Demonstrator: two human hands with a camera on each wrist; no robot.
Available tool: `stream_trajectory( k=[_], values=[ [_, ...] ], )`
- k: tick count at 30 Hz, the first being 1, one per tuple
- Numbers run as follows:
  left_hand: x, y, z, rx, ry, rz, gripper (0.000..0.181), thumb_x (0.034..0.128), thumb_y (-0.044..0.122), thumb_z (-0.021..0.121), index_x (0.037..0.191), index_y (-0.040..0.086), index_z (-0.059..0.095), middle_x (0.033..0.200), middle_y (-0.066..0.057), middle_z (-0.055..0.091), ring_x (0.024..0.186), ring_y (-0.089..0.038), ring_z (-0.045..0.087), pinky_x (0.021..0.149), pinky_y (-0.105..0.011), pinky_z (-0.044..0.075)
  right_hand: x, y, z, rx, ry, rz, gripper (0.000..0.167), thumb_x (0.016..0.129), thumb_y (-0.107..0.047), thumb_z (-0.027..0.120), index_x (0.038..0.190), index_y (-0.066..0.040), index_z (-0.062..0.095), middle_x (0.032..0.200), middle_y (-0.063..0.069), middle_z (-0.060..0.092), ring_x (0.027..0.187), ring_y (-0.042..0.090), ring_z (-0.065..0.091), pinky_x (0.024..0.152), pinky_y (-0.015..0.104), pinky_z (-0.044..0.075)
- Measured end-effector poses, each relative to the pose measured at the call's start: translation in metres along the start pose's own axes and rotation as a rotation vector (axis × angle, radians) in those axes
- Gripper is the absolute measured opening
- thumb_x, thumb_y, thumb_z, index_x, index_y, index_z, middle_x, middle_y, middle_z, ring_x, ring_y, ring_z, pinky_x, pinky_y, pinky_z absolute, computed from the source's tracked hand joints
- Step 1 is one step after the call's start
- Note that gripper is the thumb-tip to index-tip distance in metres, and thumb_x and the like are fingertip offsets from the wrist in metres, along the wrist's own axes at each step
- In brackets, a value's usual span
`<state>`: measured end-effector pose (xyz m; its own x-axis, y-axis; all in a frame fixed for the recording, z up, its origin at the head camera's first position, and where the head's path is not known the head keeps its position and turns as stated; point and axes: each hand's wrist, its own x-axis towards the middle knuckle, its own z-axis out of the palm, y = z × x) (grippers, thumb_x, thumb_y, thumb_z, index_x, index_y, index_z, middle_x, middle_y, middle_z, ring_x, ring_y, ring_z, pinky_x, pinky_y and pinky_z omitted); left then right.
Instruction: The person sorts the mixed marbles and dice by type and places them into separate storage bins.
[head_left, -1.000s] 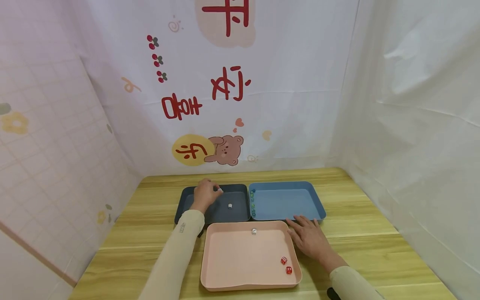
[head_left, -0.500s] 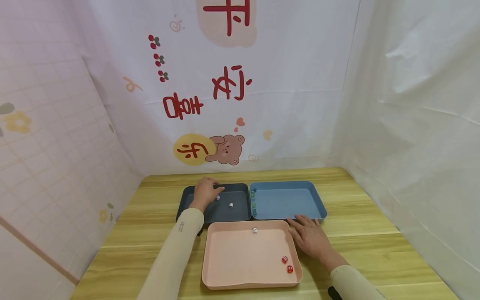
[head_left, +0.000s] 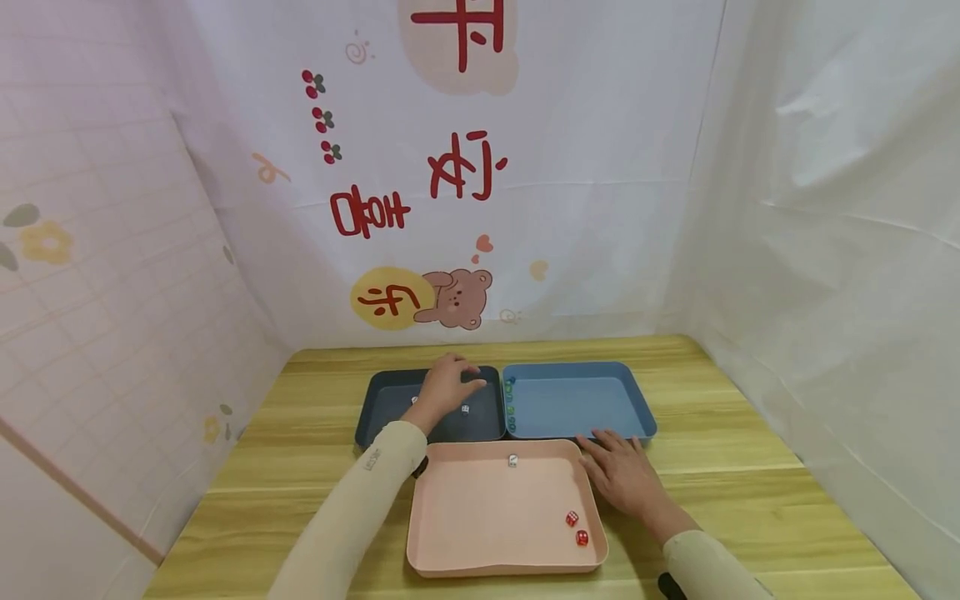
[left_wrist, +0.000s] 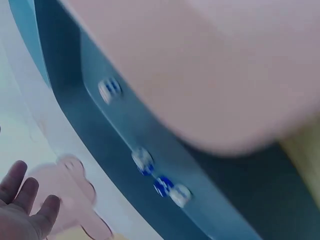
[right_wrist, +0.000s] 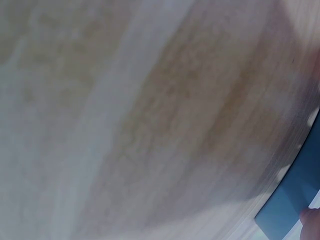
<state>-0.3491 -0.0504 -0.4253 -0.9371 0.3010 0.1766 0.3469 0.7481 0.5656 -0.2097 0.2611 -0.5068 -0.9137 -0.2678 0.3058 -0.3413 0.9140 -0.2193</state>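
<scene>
My left hand (head_left: pixel 447 385) hovers over the dark blue tray (head_left: pixel 384 392) with nothing in its fingers, which are slightly bent and apart. Beneath it lies a white die (head_left: pixel 465 409). The left wrist view shows several white and blue dice along the tray, among them a single die (left_wrist: pixel 109 90) apart from the others. My right hand (head_left: pixel 622 477) rests with spread fingers by the right corner of the pink tray (head_left: pixel 480 572), its fingertips at the front edge of the light blue tray (head_left: pixel 577 408). In the pink tray are one white die (head_left: pixel 513 460) and two red dice, one red die (head_left: pixel 582 537) nearer me.
Small green and blue pieces (head_left: pixel 511 408) line the left side of the light blue tray. The two blue trays stand side by side behind the pink one on a wood-grain table (head_left: pixel 720 467). A printed white cloth (head_left: pixel 600 208) hangs behind the table.
My left hand let go of a white die into the dark blue tray, then moved right above it. The right hand stays in place.
</scene>
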Motion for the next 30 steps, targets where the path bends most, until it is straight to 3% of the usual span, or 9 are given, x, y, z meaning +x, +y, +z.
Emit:
stream_trajectory(
  k=[13,24,30],
  values=[
    [-0.022,0.041,0.038,-0.022,-0.231,0.261,0.026,0.0959,0.029,0.068,0.117,0.015,0.072,0.143,-0.01,0.048,0.134,-0.03,0.042,0.104,-0.048,0.041,0.002,0.001,0.0,-0.007,0.011,-0.004,0.042,0.102,-0.031,0.055,0.139,-0.012,0.06,0.14,0.021,0.053,0.131,0.045,0.046,0.104,0.072,0.026],
    [-0.043,0.065,0.064,-0.082,-0.389,0.387,0.026,0.0961,0.03,0.068,0.116,0.015,0.073,0.14,-0.009,0.051,0.129,-0.023,0.048,0.1,-0.038,0.046,0.002,0.002,-0.001,-0.03,-0.008,0.01,0.044,0.102,-0.033,0.055,0.14,-0.012,0.059,0.141,0.02,0.053,0.132,0.044,0.045,0.105,0.072,0.025],
    [-0.052,0.075,0.074,-0.079,-0.493,0.391,0.029,0.0955,0.032,0.068,0.117,0.014,0.072,0.138,-0.006,0.053,0.126,-0.02,0.05,0.098,-0.035,0.046,0.001,0.002,0.0,-0.032,0.0,0.0,0.043,0.102,-0.033,0.056,0.139,-0.011,0.06,0.14,0.02,0.053,0.131,0.044,0.046,0.104,0.072,0.026]
  ],
)
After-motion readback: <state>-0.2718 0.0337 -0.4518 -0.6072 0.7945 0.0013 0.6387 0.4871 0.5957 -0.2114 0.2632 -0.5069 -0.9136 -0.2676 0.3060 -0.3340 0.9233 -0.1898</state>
